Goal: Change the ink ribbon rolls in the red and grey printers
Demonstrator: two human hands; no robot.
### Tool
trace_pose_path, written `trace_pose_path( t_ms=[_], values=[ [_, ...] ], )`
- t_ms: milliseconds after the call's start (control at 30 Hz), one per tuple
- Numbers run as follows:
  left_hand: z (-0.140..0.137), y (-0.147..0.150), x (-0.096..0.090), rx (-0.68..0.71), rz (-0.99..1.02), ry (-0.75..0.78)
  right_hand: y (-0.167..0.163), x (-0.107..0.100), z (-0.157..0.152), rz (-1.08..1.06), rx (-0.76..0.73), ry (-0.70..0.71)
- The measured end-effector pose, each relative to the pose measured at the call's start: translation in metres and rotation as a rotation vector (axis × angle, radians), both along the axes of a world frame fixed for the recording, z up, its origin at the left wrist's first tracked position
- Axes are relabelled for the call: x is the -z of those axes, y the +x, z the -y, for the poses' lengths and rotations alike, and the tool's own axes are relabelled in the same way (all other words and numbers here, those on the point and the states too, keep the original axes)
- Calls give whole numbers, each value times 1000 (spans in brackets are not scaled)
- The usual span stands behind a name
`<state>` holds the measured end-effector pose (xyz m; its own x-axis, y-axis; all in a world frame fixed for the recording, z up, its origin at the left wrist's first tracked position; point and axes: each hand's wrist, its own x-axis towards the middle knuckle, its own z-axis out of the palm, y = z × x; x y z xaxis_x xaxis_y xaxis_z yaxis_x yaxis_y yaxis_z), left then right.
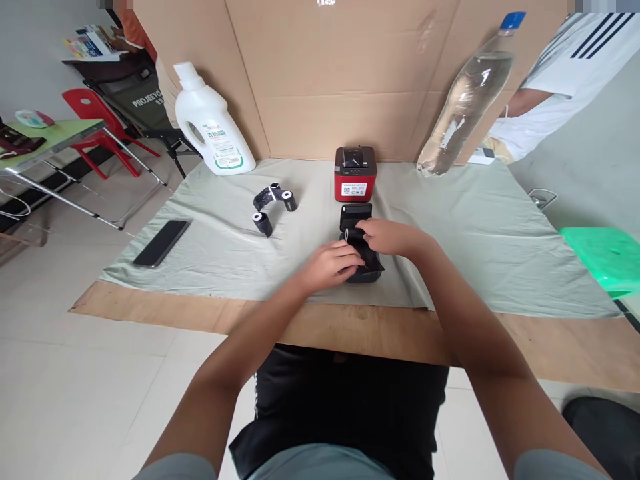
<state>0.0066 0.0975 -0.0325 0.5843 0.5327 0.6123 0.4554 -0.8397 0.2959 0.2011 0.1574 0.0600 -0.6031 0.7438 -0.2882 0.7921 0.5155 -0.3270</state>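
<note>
A small black printer (364, 277) stands in front of me on the cloth, its lid (356, 215) raised at the back. Over its opening lies a roll of black ribbon (352, 235) with a pale core end, and a loose black sheet of it hangs toward the front. My right hand (393, 237) grips the roll from the right, fingers closed. At the left side, my left hand (333, 265) has its fingers bent together on the ribbon's loose part. Its fingertips are partly lost against the black.
Behind stands a red and black printer (355, 180). Black ribbon rolls (263, 225) and a phone (162, 243) lie left. A white detergent bottle (213, 123) and a water bottle (467, 100) lean by the cardboard (340, 100). A person in white (580, 80) is beyond, right.
</note>
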Motion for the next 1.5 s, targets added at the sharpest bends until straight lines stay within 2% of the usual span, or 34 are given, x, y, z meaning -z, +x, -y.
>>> trace_pose_path(
  t_ms=[167,400,533,667,833,967,1067,1167,1300,1433,1500],
  values=[
    [0,0,-1,-10,-10,13,-4,3,4,-23,-28,-16],
    [1,0,1,-25,-14,33,0,-1,5,-38,-2,157],
    [3,0,1,-37,-31,57,-2,-1,5,-2,-7,177],
    [4,0,2,-32,-39,120,-7,4,4,54,-34,178],
    [3,0,1,-71,-62,95,-10,14,1,29,-12,163],
    [2,-1,-1,-109,-62,82,-12,22,1,21,24,216],
    [2,-2,-3,-118,-59,80,-14,20,3,28,54,254],
    [3,-3,-5,-116,-70,84,-11,11,4,-44,66,287],
    [4,-4,-7,-108,-71,125,-1,5,-2,-217,148,416],
    [3,-5,-8,-86,-18,202,4,5,-8,-280,170,363],
    [3,-6,-7,-83,10,221,3,1,-7,-298,141,286]
  ],
)
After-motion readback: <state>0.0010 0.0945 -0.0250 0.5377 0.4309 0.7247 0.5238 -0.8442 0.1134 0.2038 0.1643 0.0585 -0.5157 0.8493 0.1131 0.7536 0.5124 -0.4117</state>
